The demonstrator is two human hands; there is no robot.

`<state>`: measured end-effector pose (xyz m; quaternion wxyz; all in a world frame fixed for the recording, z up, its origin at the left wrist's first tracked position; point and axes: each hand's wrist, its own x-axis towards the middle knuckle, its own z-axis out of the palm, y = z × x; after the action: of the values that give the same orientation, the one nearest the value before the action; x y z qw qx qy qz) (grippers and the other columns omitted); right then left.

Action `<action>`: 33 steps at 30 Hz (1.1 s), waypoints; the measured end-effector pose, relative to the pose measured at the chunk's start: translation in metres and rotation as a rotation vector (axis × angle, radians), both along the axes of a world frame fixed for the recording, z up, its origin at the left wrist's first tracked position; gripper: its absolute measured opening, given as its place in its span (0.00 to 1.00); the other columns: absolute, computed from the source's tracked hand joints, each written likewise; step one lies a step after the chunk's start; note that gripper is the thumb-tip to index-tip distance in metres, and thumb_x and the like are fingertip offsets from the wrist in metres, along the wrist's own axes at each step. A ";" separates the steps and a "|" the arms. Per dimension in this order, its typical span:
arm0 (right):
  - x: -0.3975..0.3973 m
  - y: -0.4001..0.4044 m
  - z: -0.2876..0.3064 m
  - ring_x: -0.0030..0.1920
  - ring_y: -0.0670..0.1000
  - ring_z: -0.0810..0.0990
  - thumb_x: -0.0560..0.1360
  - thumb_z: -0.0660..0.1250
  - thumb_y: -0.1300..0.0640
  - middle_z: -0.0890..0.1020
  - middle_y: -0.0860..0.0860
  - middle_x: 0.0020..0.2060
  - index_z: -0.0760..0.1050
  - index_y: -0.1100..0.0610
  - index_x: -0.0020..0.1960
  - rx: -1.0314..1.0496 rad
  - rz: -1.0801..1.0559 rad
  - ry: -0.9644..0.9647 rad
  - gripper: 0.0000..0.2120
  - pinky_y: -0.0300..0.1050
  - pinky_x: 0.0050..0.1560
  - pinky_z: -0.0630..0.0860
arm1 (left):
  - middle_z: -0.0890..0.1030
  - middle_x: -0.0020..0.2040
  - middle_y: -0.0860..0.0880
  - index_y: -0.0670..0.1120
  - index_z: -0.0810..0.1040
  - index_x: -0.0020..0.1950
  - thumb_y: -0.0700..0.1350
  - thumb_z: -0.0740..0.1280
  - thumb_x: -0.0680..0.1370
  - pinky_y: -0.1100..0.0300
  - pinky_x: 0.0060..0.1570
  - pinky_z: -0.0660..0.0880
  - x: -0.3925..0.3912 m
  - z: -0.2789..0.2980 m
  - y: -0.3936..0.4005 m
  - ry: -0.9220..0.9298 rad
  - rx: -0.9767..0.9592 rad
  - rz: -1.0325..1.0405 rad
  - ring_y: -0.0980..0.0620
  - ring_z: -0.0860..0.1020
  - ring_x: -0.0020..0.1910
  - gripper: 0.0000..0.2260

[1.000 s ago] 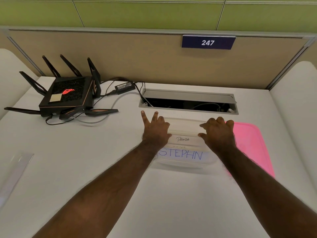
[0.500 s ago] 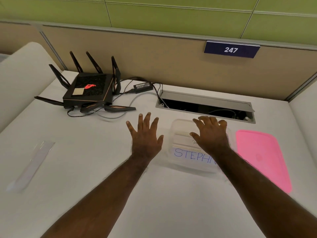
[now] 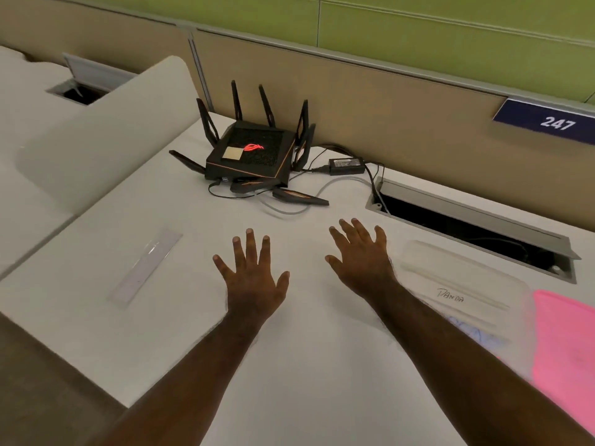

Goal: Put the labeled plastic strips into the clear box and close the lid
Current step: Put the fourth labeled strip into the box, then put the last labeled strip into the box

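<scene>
The clear box lies on the white desk at right, lidless, with labeled strips inside; one reads "PANDA". Its pink lid lies flat just right of the box. A clear plastic strip rests alone on the desk at left. My left hand hovers over the desk's middle, fingers spread, holding nothing. My right hand is also spread and empty, just left of the box. Both hands are between the strip and the box.
A black router with several antennas, its power brick and cables sit at the back. An open cable hatch is behind the box. A padded divider borders the desk's left side.
Both hands left the box and moved left over the bare desk. My view swung left, bringing the lone strip closer to centre.
</scene>
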<state>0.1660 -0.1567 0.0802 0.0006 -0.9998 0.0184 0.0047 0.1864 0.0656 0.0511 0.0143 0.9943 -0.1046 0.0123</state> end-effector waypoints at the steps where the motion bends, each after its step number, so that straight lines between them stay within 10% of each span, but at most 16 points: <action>1: 0.006 0.012 -0.004 0.78 0.55 0.49 0.79 0.49 0.37 0.55 0.52 0.78 0.52 0.49 0.78 0.006 0.027 0.018 0.31 0.65 0.73 0.42 | 0.42 0.80 0.42 0.51 0.46 0.80 0.69 0.50 0.75 0.27 0.70 0.46 0.001 -0.002 0.011 0.011 0.002 0.027 0.37 0.44 0.79 0.39; 25: 0.094 0.283 -0.069 0.78 0.54 0.38 0.78 0.51 0.36 0.39 0.52 0.78 0.39 0.52 0.78 -0.017 0.652 0.264 0.38 0.66 0.73 0.36 | 0.44 0.80 0.39 0.44 0.47 0.79 0.68 0.45 0.75 0.26 0.68 0.42 0.016 -0.042 0.229 0.012 0.037 0.353 0.36 0.44 0.78 0.40; 33: 0.114 0.314 -0.070 0.78 0.55 0.39 0.78 0.53 0.37 0.39 0.51 0.78 0.39 0.53 0.79 -0.046 0.686 0.294 0.38 0.66 0.73 0.39 | 0.65 0.75 0.36 0.40 0.56 0.78 0.42 0.58 0.81 0.22 0.66 0.48 0.027 -0.033 0.243 0.004 0.136 0.345 0.33 0.58 0.76 0.26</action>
<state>0.2796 0.1571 0.0098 -0.0259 -0.9363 -0.3175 0.1478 0.2132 0.3089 0.0176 -0.0552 0.9962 0.0671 0.0055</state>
